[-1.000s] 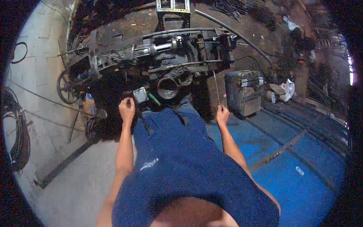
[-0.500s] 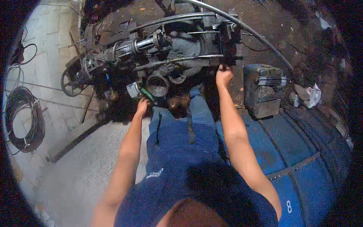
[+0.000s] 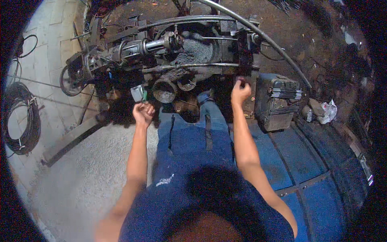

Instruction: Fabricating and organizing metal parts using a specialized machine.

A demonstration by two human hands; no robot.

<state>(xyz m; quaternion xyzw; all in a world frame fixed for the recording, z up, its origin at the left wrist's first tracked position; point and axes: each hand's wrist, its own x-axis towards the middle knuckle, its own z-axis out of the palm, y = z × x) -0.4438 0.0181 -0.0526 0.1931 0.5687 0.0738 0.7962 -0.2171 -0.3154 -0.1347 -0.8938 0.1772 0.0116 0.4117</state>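
Note:
My left hand (image 3: 144,114) is closed around a green-handled tool (image 3: 145,96) with a flat, silvery, squarish head. The tool is raised just in front of the machine, left of a round tube mouth (image 3: 164,92) that has grey granular matter in it. My right hand (image 3: 241,93) is closed at the machine's right end, below a dark upright block (image 3: 244,56). Something small and dark shows at its fingertips, too unclear to name. The machine (image 3: 153,46) has curved metal rails, a shiny cylinder and a pan of grey granules (image 3: 196,50).
A handwheel (image 3: 71,81) projects at the machine's left. A long metal pipe (image 3: 266,34) slants over its right end. Right of me stand a dark box holding thin rods (image 3: 278,103) and a blue ribbed surface (image 3: 298,161). A coiled black cable (image 3: 36,121) lies at left.
My left hand has drawn back and left, with the tool turned more upright. My right hand has come slightly nearer to me, still closed. The view has shifted a little.

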